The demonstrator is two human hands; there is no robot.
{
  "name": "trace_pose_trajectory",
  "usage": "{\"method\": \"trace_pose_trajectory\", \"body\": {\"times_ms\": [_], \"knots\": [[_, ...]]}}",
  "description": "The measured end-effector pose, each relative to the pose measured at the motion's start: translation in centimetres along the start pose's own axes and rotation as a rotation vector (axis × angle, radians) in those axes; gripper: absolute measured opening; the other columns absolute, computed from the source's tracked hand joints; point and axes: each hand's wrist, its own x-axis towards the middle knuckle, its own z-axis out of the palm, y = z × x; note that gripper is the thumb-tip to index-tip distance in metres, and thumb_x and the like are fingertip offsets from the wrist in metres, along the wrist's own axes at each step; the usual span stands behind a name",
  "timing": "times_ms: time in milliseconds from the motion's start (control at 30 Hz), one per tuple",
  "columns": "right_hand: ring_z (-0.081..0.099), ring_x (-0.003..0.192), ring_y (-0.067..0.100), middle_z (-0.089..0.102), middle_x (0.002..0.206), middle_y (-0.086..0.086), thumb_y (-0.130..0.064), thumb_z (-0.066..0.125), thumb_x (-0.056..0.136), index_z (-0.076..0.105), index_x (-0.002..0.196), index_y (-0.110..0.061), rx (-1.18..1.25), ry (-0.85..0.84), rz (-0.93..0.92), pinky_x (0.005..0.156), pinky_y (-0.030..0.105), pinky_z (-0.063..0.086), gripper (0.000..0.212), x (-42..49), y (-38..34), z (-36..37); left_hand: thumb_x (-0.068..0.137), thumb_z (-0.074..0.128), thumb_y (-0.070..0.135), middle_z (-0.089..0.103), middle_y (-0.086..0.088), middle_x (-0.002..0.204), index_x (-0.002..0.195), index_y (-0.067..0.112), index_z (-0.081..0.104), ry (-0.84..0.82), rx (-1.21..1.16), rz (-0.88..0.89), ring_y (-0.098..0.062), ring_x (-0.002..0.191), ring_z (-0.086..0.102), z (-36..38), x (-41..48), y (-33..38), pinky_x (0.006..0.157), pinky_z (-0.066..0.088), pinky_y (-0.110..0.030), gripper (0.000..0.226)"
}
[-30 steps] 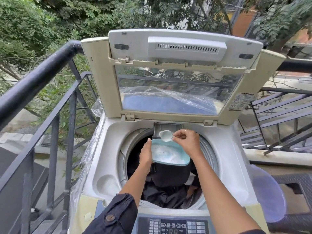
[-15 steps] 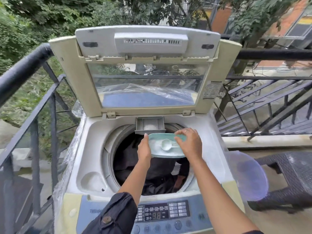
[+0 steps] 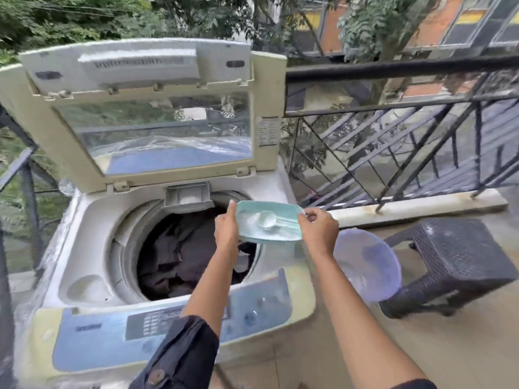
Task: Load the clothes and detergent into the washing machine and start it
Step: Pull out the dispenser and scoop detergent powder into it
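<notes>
Detergent tub, pale green and shallow, is held level between both hands above the right rear part of the washing machine, over the edge of its drum opening. The left hand grips the tub's left side, thumb pointing up against the wall; its other fingers are hidden underneath. The right hand grips the right side, fingers curled at the rim. White powder lies in the tub, and a small pale scoop rests on it, bowl towards the left.

Dark clothes fill the machine's drum. At the back rim of the machine a small drawer stands pulled out, with something white in it. The machine's lid is folded up and open behind the drum. The control panel runs along the machine's front edge.

To the right of the machine a translucent purple basin leans against a dark woven stool. A black metal railing runs behind and to the right of the machine
</notes>
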Motion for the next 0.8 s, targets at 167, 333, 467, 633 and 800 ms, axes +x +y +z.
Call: {"method": "trace_pose_trajectory", "body": {"times_ms": [167,333,467,633,800], "knots": [[0.065,0.093,0.031,0.074,0.091,0.013,-0.019,0.065,0.08,0.072,0.091,-0.008,0.011,0.02,0.058,0.079,0.032,0.047,0.017,2.3,3.5,-5.8,0.073,0.046,0.07,0.065,-0.009,0.107,0.105,0.013,0.063,-0.008,0.082,0.081,-0.03,0.099,0.063,6.2,-3.8,-1.1,0.089,0.053,-0.047,0.067],[0.064,0.092,0.034,0.073,0.091,0.014,-0.018,0.064,0.081,0.071,0.089,-0.006,0.014,0.097,0.116,0.078,0.033,0.046,0.016,4.0,7.7,-11.3,0.08,0.044,0.061,0.061,-0.008,0.103,0.098,0.017,0.059,-0.071,0.115,0.157,-0.029,0.099,0.06,12.4,-6.2,-3.0,0.091,0.051,-0.05,0.05],[0.065,0.092,0.033,0.074,0.092,0.014,-0.02,0.064,0.083,0.071,0.091,-0.005,0.027,0.189,0.18,0.075,0.032,0.043,0.019,5.5,11.4,-15.1,0.082,0.039,0.054,0.06,-0.004,0.101,0.08,0.024,0.053,-0.144,0.171,0.235,-0.03,0.108,0.058,17.8,-7.6,-5.1,0.096,0.047,-0.055,0.033],[0.066,0.09,0.033,0.074,0.091,0.014,-0.02,0.065,0.082,0.072,0.091,-0.005,-0.019,0.289,0.25,0.072,0.032,0.045,0.019,7.9,15.5,-18.7,0.072,0.045,0.044,0.059,0.01,0.088,0.074,0.03,0.059,-0.224,0.235,0.206,-0.027,0.109,0.058,23.9,-8.3,-7.5,0.096,0.048,-0.052,0.02],[0.067,0.086,0.031,0.074,0.088,0.014,-0.022,0.069,0.08,0.071,0.088,-0.004,0.026,0.357,0.334,0.076,0.034,0.047,0.019,11.2,19.9,-21.8,0.092,0.037,0.034,0.064,-0.001,0.103,0.086,0.026,0.069,-0.273,0.306,0.235,-0.027,0.105,0.059,30.9,-8.9,-9.2,0.098,0.047,-0.043,0.033]]}}
